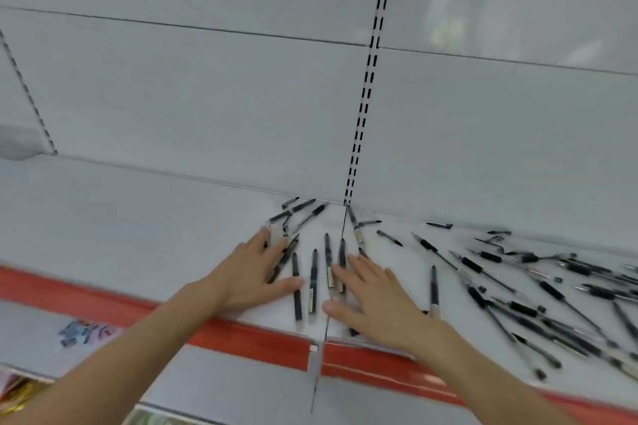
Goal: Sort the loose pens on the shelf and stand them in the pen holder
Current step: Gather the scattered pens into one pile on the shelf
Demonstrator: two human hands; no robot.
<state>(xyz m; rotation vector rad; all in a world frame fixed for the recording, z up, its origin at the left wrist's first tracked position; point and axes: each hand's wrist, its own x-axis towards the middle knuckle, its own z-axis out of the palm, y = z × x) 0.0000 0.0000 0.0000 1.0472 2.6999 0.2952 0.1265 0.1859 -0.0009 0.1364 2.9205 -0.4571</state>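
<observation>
Several black pens lie loose on the white shelf [145, 217]. A small group of pens [313, 281] lies side by side between my two hands, pointing toward the back wall. My left hand [253, 269] rests flat with fingers spread, its fingertips over a few pens. My right hand [376, 297] lies flat as well, fingers apart, its fingertips touching the pens in the middle. A larger scatter of pens [538, 297] covers the shelf to the right. More pens [300, 210] lie by the back wall. No pen holder is in view.
A red strip [241, 338] runs along the shelf's front edge. A slotted upright [366, 86] climbs the white back panel. A lower shelf with small packets [86, 333] shows at the bottom left.
</observation>
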